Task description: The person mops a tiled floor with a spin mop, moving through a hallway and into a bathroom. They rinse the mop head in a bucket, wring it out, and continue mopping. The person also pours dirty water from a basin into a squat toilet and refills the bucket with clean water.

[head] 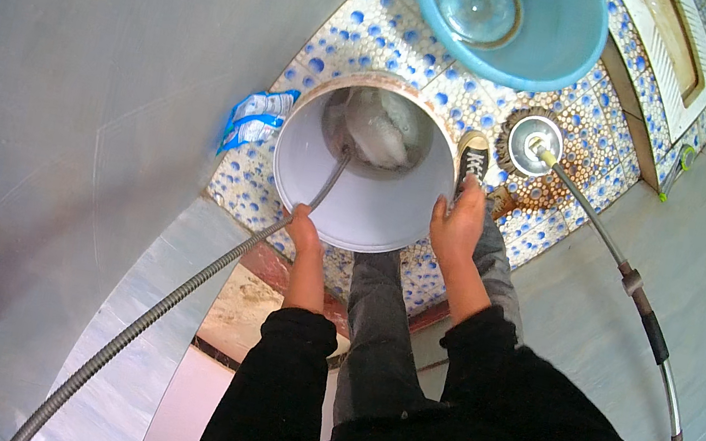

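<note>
A white plastic bucket [361, 211] stands on the tiled floor in front of me, tilted a little. In its bottom lies greyish water with a pale, whitish thing [378, 133] in it that I cannot make out. My left hand [304, 230] is at the near left rim, where a ribbed metal hose [203, 276] passes over the edge; its end reaches down into the bucket. Whether the fingers grip the hose, the rim or both is not plain. My right hand [457, 224] is beside the right rim, fingers partly spread, above my dark canvas shoe [472, 163].
A light blue basin [524, 74] with clear water stands beyond the bucket. A blue and white plastic packet [258, 117] lies by the left wall. A long-handled round brush [535, 146] rests at the right, before a raised squat toilet [680, 128]. Walls rise on both sides.
</note>
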Demonstrator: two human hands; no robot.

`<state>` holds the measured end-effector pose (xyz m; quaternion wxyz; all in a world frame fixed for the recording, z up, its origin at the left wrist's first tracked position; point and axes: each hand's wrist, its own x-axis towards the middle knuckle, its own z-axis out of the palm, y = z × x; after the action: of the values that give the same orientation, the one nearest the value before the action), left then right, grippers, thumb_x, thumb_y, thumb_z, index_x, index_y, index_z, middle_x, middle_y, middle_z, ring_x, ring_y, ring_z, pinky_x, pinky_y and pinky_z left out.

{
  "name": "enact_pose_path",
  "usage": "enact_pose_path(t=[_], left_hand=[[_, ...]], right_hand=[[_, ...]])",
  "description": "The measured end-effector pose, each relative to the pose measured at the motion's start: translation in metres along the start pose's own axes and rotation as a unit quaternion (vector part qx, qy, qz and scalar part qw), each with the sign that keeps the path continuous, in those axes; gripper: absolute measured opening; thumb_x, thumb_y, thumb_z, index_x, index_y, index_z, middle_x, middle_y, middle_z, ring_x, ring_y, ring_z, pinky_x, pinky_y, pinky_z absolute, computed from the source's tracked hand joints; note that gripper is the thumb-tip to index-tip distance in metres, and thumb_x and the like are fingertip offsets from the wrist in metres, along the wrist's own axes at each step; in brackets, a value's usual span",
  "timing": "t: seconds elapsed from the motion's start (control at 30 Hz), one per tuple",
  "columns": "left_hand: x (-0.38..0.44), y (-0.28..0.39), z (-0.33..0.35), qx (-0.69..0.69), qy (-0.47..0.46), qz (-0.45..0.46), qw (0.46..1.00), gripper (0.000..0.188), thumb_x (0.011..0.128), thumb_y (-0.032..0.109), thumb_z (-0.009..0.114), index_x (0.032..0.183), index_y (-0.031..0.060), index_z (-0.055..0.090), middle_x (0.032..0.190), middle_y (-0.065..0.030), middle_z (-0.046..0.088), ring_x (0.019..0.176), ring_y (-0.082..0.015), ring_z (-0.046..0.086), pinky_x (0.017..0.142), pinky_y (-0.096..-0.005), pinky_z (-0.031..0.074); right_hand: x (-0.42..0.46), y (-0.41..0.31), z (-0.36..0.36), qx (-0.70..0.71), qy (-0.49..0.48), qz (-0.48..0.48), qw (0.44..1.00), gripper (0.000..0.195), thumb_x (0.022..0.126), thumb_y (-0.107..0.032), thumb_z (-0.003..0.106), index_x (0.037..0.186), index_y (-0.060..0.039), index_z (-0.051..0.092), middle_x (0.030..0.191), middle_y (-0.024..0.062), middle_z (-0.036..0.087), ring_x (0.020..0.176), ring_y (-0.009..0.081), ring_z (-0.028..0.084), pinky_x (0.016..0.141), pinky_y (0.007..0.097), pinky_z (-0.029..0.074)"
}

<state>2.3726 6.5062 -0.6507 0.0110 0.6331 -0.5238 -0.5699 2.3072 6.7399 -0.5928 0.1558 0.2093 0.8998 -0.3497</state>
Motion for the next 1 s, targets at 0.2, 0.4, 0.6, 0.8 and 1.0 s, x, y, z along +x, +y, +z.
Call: enact_pose_path(t=[0.2, 0.4, 0.6, 0.8, 1.0], left_hand=[[0.016, -0.018, -0.017, 0.001, 0.031, -0.008, 0.999, 0.05, 0.068, 0.005, 0.045, 0.116, -0.0036, 0.038, 0.108, -0.0146, 0.046, 0.093, -0.0252, 0.046, 0.084, -0.0328, 0.035], [-0.007, 0.001, 0.015, -0.009, 0.051, 0.031, 0.998, 0.04, 0.073, 0.017, 0.052, 0.107, -0.0018, 0.044, 0.097, -0.0133, 0.051, 0.085, -0.0226, 0.05, 0.077, -0.0318, 0.041], [-0.012, 0.015, -0.001, 0.02, -0.01, -0.009, 1.0, 0.055, 0.083, 0.028, 0.051, 0.124, -0.0029, 0.031, 0.118, -0.0168, 0.043, 0.104, -0.0261, 0.044, 0.089, -0.0351, 0.033], [-0.006, 0.045, -0.01, -0.006, -0.273, -0.123, 0.954, 0.062, 0.071, 0.023, 0.067, 0.121, 0.0041, 0.034, 0.114, -0.0118, 0.047, 0.098, -0.0224, 0.049, 0.078, -0.0323, 0.043], [0.004, 0.022, -0.003, 0.222, -0.125, 0.086, 0.963, 0.057, 0.067, 0.014, 0.067, 0.114, -0.005, 0.04, 0.107, -0.0171, 0.051, 0.094, -0.0257, 0.051, 0.079, -0.0321, 0.041]], right_hand=[[0.037, -0.047, 0.101, -0.07, -0.153, -0.074, 0.983, 0.071, 0.062, -0.008, 0.065, 0.123, -0.0023, 0.029, 0.12, 0.0189, 0.037, 0.11, 0.0347, 0.038, 0.089, 0.0413, 0.034], [0.106, 0.007, 0.207, -0.158, -0.255, 0.072, 0.951, 0.059, 0.066, -0.016, 0.064, 0.119, -0.0151, 0.037, 0.115, 0.0191, 0.042, 0.105, 0.0346, 0.043, 0.083, 0.042, 0.04], [0.002, -0.039, 0.158, -0.127, -0.204, -0.165, 0.957, 0.017, 0.058, -0.004, 0.055, 0.074, -0.0052, 0.057, 0.079, 0.0171, 0.057, 0.072, 0.0316, 0.056, 0.063, 0.0393, 0.046], [-0.083, -0.099, 0.105, -0.134, -0.277, -0.265, 0.914, 0.026, 0.059, -0.001, 0.053, 0.085, -0.0003, 0.057, 0.086, 0.0185, 0.054, 0.081, 0.0339, 0.052, 0.07, 0.0379, 0.044], [-0.089, -0.083, 0.079, 0.018, -0.287, -0.21, 0.934, 0.033, 0.065, -0.003, 0.05, 0.098, -0.0001, 0.053, 0.095, 0.0216, 0.052, 0.088, 0.037, 0.051, 0.075, 0.0399, 0.043]])
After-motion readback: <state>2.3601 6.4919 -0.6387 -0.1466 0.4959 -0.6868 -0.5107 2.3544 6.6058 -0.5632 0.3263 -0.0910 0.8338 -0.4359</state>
